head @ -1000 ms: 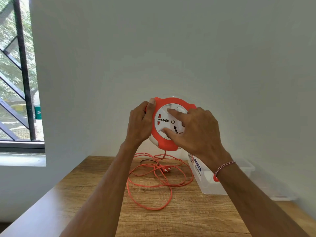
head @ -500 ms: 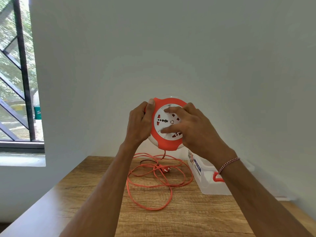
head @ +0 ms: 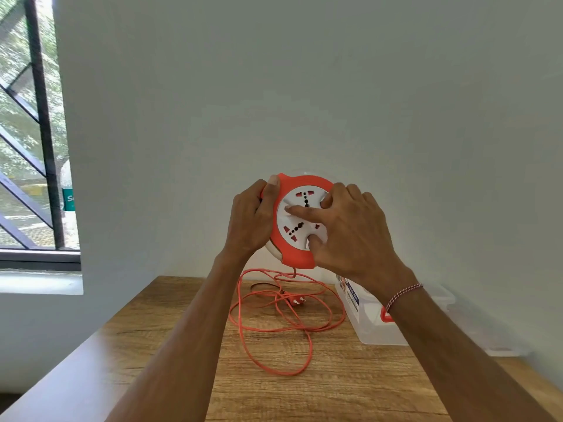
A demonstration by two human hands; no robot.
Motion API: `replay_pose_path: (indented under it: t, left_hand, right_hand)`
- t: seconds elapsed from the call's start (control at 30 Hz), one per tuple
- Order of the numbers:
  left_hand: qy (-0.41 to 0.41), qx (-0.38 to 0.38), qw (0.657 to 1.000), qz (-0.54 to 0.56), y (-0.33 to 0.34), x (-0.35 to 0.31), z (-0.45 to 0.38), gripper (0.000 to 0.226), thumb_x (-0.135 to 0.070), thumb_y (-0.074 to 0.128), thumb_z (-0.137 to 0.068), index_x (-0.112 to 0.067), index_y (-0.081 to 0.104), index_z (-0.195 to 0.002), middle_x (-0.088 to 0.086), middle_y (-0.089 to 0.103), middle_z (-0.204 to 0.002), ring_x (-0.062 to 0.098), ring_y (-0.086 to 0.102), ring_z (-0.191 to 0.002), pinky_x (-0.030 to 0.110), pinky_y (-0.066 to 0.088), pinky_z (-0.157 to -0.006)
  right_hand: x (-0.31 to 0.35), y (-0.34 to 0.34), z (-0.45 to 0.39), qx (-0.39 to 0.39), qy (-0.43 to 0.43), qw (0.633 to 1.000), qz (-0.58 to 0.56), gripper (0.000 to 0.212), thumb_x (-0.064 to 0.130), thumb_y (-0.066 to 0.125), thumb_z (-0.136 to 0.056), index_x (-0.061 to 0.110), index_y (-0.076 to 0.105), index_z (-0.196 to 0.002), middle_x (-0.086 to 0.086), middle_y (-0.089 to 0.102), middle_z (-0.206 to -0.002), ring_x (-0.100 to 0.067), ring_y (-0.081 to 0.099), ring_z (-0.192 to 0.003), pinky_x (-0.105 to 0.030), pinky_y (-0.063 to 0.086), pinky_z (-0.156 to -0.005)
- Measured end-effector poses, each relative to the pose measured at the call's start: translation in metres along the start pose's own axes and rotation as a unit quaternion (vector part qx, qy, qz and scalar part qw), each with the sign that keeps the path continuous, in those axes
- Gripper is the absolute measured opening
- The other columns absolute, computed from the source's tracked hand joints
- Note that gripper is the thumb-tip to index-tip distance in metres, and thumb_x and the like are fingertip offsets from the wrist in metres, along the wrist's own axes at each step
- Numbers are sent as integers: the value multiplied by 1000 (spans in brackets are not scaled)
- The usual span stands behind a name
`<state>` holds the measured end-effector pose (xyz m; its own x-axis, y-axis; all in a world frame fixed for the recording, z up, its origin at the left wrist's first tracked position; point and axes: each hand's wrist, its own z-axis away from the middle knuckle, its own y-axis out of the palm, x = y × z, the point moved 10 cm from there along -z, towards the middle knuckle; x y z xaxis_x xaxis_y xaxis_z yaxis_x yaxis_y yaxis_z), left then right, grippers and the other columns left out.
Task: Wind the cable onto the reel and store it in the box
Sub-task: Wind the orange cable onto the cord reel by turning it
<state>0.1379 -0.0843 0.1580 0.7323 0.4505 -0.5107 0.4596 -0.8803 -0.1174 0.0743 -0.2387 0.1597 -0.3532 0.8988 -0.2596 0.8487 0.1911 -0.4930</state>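
Note:
I hold a round orange and white cable reel (head: 297, 257) upright in the air above the table. My left hand (head: 251, 220) grips its left rim, thumb on the front edge. My right hand (head: 350, 233) lies over the white socket face with forefinger and thumb pressed on it. The orange cable (head: 274, 330) hangs from the reel's underside and lies in loose loops on the wooden table (head: 335, 391), its plug (head: 294, 300) among them. A clear plastic box (head: 374, 330) with an orange latch stands to the right of the loops, partly hidden by my right forearm.
A pale wall rises just behind the table. The box's clear lid (head: 493, 339) lies flat to the right of the box. A window with dark bars (head: 39, 132) is at the left.
My right hand has turned on the socket face, its fingers sweeping leftward; the sockets show a new angle. The cable loops lie slightly tighter. My left hand has stayed in place.

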Motion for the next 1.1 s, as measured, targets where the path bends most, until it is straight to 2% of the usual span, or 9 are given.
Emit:
replay_pose_path:
  t: [0.2, 0.33, 0.43, 0.5, 0.57, 0.67, 0.77, 0.9, 1.1]
  left_hand:
    - [-1, 0, 1000, 8, 0, -1, 0, 52, -41, 35, -106, -2, 62, -85, 12, 69, -73, 27, 68, -62, 42, 57, -60]
    - [-16, -5, 1000, 13, -3, 2, 0, 51, -42, 35, -105, -3, 66, -91, 10, 73, -79, 23, 71, -65, 39, 59, -62]
    - [-24, -8, 1000, 10, -4, 6, 0, 48, -38, 36, -107, -3, 66, -94, 10, 74, -82, 24, 72, -68, 39, 60, -65]
    - [-23, -7, 1000, 10, -4, 5, 0, 47, -38, 36, -107, -4, 66, -94, 9, 74, -83, 23, 72, -69, 39, 60, -66]
    - [-20, -6, 1000, 11, -4, 4, -1, 48, -40, 36, -105, -5, 67, -95, 6, 74, -83, 21, 72, -68, 36, 61, -66]
    - [-9, -3, 1000, 5, -2, 2, 0, 50, -43, 35, -104, -5, 66, -93, 7, 73, -81, 20, 71, -67, 36, 60, -65]
    - [2, 4, 1000, -3, 1, 0, 0, 48, -39, 37, -105, -4, 65, -90, 7, 72, -78, 22, 70, -65, 40, 59, -63]
    - [7, 6, 1000, -8, 1, -1, -1, 50, -45, 36, -103, -7, 65, -89, 1, 71, -76, 16, 70, -64, 31, 58, -58]
    - [5, 3, 1000, -5, 0, -1, -1, 51, -44, 36, -105, -4, 66, -93, 8, 74, -82, 18, 72, -67, 42, 62, -63]
  right_hand:
    - [-6, -2, -1, -16, 42, 999, -17, 65, 69, 58, -79, 30, 58, -132, -9, 71, -109, -29, 64, -96, -42, 51, -85]
    - [-4, -7, -3, -21, 11, 999, -48, 56, 58, 62, -85, 26, 61, -131, -8, 67, -111, -25, 56, -99, -38, 52, -83]
    - [1, -13, -5, -40, -50, 995, -81, 31, 30, 76, -81, 22, 73, -111, -8, 65, -111, -25, 53, -101, -37, 55, -78]
    - [8, -7, -5, -6, -89, 993, -78, 28, 20, 84, -72, 22, 77, -99, -8, 63, -122, -28, 51, -109, -41, 55, -81]
    - [12, 5, -3, 51, -101, 992, -54, 41, 22, 89, -65, 28, 76, -103, -6, 57, -134, -29, 47, -119, -45, 53, -89]
    - [15, 12, -1, 74, -95, 992, -26, 55, 28, 92, -58, 34, 73, -110, -5, 56, -136, -31, 47, -119, -46, 51, -90]
    - [13, 12, -2, 65, -89, 994, -15, 57, 28, 93, -57, 37, 72, -110, -5, 57, -131, -31, 48, -114, -44, 51, -85]
    - [7, 11, -3, 52, -68, 996, 0, 58, 30, 88, -65, 44, 67, -117, -5, 54, -128, -29, 47, -107, -42, 49, -78]
    - [6, 4, 0, 19, -32, 999, -14, 58, 37, 84, -65, 39, 66, -121, -13, 59, -116, -32, 57, -99, -44, 53, -79]
